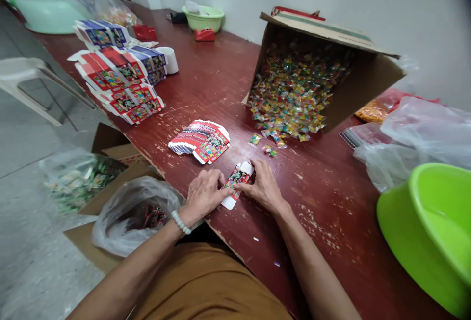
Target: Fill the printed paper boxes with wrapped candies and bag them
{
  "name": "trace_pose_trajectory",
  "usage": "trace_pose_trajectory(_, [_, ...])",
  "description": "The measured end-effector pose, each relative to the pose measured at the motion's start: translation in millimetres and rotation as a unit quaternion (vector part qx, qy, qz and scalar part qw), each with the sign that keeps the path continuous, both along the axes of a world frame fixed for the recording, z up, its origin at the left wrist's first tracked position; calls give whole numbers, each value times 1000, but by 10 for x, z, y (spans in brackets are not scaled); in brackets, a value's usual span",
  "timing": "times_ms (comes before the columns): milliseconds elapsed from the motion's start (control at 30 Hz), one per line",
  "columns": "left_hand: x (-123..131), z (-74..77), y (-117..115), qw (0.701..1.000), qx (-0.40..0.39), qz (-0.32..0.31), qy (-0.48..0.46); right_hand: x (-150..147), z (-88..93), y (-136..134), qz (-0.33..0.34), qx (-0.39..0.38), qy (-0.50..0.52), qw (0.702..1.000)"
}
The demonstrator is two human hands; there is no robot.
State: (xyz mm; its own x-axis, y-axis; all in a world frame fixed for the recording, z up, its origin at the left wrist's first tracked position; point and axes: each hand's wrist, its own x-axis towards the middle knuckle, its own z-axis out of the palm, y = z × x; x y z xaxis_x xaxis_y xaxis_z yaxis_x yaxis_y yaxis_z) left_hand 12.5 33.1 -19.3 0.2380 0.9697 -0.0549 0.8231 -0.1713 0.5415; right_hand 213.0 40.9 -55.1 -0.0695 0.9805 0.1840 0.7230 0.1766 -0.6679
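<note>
A small printed carton, red with white end flaps, lies on the table between my hands. My left hand grips its left side, with the thumb on the printed face. At its right edge my right hand holds on, thumb across the front and fingers behind. The white flaps stick out at the top and bottom. Just beyond, a fanned stack of flat cartons lies to the left. Several wrapped candies are loose near my right fingers.
A tipped cardboard box spills wrapped candies onto the red table. Stacked cartons stand at the far left edge. A green basin sits at right. Below the left edge is a plastic-lined box.
</note>
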Motion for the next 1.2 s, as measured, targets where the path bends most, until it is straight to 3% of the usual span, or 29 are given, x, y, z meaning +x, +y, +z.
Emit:
trace_pose_trajectory(100, [-39,55,-51,975,-103,32,-192,-2,76,-54,4,-65,169,983])
trace_pose_trajectory(167, [-81,99,-96,929,-190,21,-317,-21,141,-105,21,-132,323,937])
trace_pose_trajectory(233, [-123,154,-141,863,-292,-15,-413,-58,213,-173,45,-184,434,881])
trace_pose_trajectory(367, [-142,242,-218,731,-458,-121,-492,-150,375,-323,103,-231,517,818])
trace_pose_trajectory(467, [-99,246,-261,692,-476,-134,-525,-190,506,-407,128,-231,526,808])
trace_pose_trajectory(600, [-75,206,-274,715,-435,-121,-533,-231,637,-480,164,-250,524,797])
trace_pose_trajectory(700, [-107,194,-265,746,-422,-134,-497,-292,657,-528,151,-229,505,819])
trace_pose_trajectory(833, [-133,236,-260,764,-411,-124,-481,-362,637,-583,103,-142,419,891])
trace_pose_trajectory(900, [-119,273,-259,753,-423,-142,-484,-355,661,-601,31,-24,324,945])
trace_pose_trajectory(967, [-97,301,-259,740,-436,-167,-484,-316,719,-611,-9,96,200,975])
trace_pose_trajectory(1067, [-74,303,-265,751,-425,-160,-480,-236,824,-614,61,148,51,986])
trace_pose_trajectory(1200, [-76,304,-264,809,-381,-168,-416,-169,902,-602,129,82,18,988])
